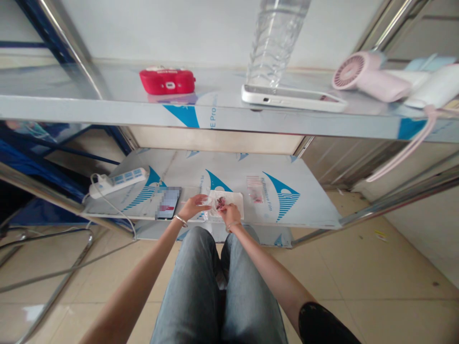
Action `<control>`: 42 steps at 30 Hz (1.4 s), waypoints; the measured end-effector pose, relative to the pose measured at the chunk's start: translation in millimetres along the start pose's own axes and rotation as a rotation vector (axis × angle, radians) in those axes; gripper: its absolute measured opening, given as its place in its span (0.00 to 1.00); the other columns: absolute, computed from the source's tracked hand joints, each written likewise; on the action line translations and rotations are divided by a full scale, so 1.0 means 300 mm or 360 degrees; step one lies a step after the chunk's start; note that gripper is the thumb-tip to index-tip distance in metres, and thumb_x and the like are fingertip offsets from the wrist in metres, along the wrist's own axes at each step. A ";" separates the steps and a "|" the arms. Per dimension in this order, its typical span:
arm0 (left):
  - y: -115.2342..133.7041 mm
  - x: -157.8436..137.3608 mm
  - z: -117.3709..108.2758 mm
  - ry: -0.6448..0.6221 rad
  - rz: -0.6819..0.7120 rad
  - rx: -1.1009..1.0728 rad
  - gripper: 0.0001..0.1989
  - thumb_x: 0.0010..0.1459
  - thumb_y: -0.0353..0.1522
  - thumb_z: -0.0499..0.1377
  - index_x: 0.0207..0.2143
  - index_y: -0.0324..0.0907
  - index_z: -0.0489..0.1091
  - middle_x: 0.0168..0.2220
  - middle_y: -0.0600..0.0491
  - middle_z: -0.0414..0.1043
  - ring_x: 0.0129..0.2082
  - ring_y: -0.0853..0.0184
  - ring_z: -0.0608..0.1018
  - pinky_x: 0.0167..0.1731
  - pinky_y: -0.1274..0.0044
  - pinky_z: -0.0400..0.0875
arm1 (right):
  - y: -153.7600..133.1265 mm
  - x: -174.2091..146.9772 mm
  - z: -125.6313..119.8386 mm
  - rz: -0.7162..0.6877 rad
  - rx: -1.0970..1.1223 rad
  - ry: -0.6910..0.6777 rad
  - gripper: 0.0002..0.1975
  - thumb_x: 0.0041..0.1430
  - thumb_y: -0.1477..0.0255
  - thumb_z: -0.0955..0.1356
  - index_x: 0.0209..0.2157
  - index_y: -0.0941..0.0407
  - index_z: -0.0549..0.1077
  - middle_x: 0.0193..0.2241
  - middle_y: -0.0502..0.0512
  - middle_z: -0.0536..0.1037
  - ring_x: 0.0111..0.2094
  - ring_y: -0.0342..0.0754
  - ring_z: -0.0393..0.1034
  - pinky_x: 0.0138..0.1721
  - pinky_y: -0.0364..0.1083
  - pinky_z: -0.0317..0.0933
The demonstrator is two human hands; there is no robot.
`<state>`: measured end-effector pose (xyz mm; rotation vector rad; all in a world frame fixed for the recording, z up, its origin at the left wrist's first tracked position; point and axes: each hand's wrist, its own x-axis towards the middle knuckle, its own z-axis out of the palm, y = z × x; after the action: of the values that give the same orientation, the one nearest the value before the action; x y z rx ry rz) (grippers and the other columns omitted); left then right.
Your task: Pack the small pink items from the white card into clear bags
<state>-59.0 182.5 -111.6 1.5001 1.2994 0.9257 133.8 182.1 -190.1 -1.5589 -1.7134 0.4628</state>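
Note:
My left hand (194,206) is at the left edge of a small white tray (236,199) on the lower shelf. Its thumb and fingers curve toward the right and stay apart. Something clear shows near these fingertips, too faint to make out. My right hand (231,215) reaches over the tray with its fingers closed on a small dark red beaded cluster (220,202). How the beads are joined is too small to see. To the right of the tray lies a clear plastic packet (255,189) with reddish bits inside. A phone (168,202) rests left of my left hand.
A white power strip (120,182) with a cable lies at the lower shelf's left end. Above, the upper shelf's edge (122,111) juts forward, bearing a red case (167,81), a water bottle (270,45), a white phone (292,98) and a pink handheld fan (373,79).

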 end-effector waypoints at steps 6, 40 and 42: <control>0.010 -0.003 0.002 -0.0004 0.0017 -0.0019 0.28 0.35 0.40 0.69 0.41 0.38 0.72 0.42 0.47 0.76 0.43 0.61 0.76 0.45 0.70 0.70 | -0.054 0.023 -0.034 -0.0040 0.0059 -0.0027 0.03 0.48 0.73 0.70 0.24 0.57 0.77 0.26 0.55 0.76 0.31 0.48 0.70 0.37 0.45 0.63; 0.049 0.009 0.024 -0.0024 0.0189 0.0027 0.26 0.38 0.40 0.68 0.41 0.41 0.72 0.42 0.48 0.76 0.44 0.61 0.76 0.46 0.70 0.70 | -0.266 0.117 -0.220 -0.0425 0.0396 -0.0167 0.03 0.52 0.75 0.71 0.27 0.55 0.78 0.27 0.53 0.78 0.34 0.47 0.71 0.40 0.45 0.63; 0.044 0.009 0.024 -0.0021 0.0172 0.0011 0.26 0.38 0.40 0.69 0.41 0.41 0.72 0.43 0.48 0.76 0.45 0.61 0.76 0.47 0.70 0.70 | -0.263 0.112 -0.216 -0.0443 0.0391 -0.0214 0.03 0.52 0.76 0.71 0.28 0.55 0.78 0.27 0.53 0.78 0.34 0.47 0.71 0.38 0.44 0.63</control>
<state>-47.9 183.7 -101.4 1.5919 1.2227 0.9793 128.6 184.9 -82.8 -1.1178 -1.8625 0.6190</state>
